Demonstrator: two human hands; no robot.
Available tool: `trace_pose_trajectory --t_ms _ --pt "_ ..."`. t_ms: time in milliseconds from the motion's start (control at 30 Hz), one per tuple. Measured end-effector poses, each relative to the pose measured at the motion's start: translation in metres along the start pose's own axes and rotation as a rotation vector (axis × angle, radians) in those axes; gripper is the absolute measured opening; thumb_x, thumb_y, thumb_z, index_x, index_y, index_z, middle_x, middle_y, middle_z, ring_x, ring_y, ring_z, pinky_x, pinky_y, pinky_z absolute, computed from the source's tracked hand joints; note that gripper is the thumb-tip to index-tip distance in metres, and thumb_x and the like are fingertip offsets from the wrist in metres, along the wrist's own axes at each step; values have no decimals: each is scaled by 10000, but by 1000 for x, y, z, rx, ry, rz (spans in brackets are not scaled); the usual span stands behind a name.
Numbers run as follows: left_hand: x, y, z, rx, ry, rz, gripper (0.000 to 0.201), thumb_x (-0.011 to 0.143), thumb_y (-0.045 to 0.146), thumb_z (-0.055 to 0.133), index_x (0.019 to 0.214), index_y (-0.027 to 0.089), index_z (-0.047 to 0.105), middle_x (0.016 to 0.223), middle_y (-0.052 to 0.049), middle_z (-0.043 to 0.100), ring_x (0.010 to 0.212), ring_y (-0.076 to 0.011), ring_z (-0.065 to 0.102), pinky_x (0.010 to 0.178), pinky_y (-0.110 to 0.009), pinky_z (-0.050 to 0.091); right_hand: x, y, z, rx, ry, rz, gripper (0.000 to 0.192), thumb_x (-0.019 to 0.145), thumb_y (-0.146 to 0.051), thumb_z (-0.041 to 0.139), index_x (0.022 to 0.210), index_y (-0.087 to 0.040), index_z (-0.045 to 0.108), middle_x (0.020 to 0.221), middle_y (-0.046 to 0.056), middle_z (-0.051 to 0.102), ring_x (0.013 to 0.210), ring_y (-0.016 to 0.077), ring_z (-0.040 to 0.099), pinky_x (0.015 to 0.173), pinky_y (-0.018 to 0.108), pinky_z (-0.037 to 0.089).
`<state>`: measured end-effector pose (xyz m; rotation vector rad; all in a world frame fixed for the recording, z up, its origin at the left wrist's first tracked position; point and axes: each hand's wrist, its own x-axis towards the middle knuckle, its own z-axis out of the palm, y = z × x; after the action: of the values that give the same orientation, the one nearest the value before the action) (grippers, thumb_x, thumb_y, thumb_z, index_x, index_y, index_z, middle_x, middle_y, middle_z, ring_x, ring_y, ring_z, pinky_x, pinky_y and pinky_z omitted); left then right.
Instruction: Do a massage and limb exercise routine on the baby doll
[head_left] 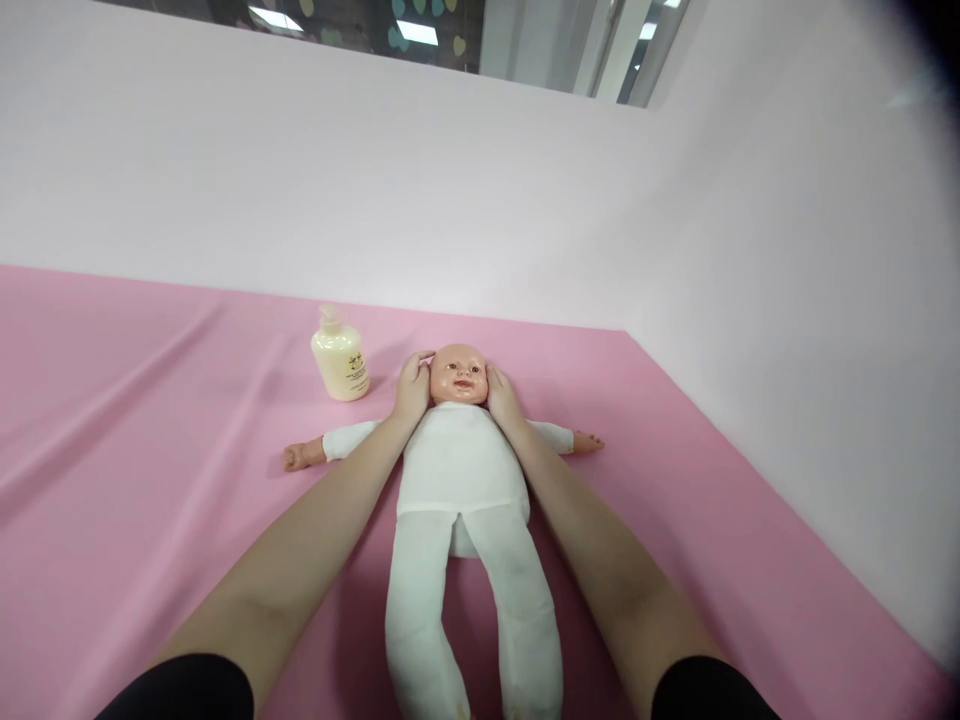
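A baby doll (463, 460) in a white cloth body suit lies on its back, head away from me, arms spread out to both sides. Its hard plastic head (459, 375) sits between my two hands. My left hand (413, 388) rests along the left side of the head, fingers stretched out. On the other side, my right hand (501, 392) lies flat against the doll's cheek and ear area, its fingertips partly hidden by the head. Left of my left hand stands a cream-coloured pump bottle (342, 362) with dark print, upright and apart from the doll.
A pink sheet (187, 420) with a few creases covers the surface under the doll. White padded walls (315, 190) rise behind it and along the right side (810, 300). Beyond the back wall, a dark glass pane (352, 30) shows lights and coloured shapes.
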<state>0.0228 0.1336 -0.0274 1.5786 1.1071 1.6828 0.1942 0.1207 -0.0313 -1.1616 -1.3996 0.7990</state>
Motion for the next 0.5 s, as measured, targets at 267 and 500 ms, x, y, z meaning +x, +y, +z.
trace_pose_trajectory --t_ms 267,500 --pt "-12 31 -5 281 -79 405 291 935 287 335 1146 188 510 1166 -97 541 1137 -209 487 1024 -413 374 -18 -31 -2 -66 -33 -72 629 894 -616 267 1307 -189 473 1365 79 505 1308 197 413 1127 370 263" --pt "-10 27 -5 310 -232 375 655 743 434 644 1281 176 374 1274 -135 453 1207 -275 440 1048 -457 352 -21 -31 -6 -97 -187 -137 814 818 -589 488 1449 -159 207 1492 127 299 1383 209 291 1145 376 229"
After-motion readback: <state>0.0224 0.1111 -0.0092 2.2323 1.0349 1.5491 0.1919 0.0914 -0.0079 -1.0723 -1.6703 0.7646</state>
